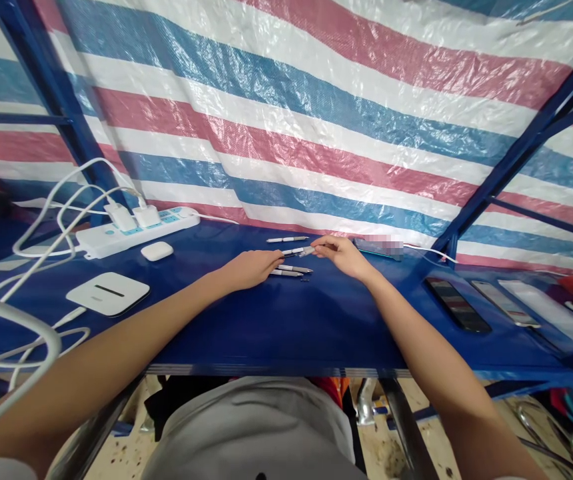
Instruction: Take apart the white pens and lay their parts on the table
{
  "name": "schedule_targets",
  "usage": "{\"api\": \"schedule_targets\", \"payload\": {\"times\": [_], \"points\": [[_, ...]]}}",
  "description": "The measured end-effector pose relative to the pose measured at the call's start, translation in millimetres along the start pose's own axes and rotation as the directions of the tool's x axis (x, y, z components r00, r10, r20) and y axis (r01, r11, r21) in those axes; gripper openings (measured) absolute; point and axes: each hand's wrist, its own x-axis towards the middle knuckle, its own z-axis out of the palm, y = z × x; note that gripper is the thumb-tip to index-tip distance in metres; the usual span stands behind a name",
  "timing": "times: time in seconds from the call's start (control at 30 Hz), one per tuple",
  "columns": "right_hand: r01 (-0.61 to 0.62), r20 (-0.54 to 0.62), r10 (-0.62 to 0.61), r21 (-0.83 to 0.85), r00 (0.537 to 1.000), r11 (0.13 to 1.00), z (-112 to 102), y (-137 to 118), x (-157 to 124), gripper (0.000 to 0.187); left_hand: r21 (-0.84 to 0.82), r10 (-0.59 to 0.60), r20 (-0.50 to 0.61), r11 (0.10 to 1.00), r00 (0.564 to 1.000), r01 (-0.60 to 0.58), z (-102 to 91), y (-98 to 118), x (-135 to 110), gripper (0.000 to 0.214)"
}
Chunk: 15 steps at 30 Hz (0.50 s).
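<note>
From my head view, my right hand (340, 257) pinches a white pen (297, 251) between thumb and fingers, just above the blue tabletop (286, 327). My left hand (251, 269) reaches the pen's other end, though I cannot tell whether it grips. Three more pens (287, 239) lie close by.

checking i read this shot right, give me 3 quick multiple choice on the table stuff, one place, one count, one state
1. How many loose silver-and-white pens lie on the blue tabletop? A one, B three, C six
2. Where is the white rounded earbud case? A among the pens, B at the far right, C by the white power strip
3. The slim pen at the right hand is: A pinched, B lying flat, C out of view

1 B: one beyond the hands, two nearer.
2 C: just in front of the strip.
3 A: fingertips grip it above the table.
</note>
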Motion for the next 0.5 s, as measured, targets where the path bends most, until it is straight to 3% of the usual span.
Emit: {"api": "schedule_targets", "payload": {"times": [0.3,0.5], "points": [[0.01,-0.106,-0.008,0.019,0.994,1.0,-26,-3,2,0.034,0.016,-0.025,0.007,1.0,1.0,0.025,-1.8,-3,0,0.03],[-0.005,0.045,0.004,0.027,0.999,1.0,-1,1,0,0.031,-0.002,-0.009,0.02,1.0,1.0,0.009,0.8,1,0,0.029]]}}
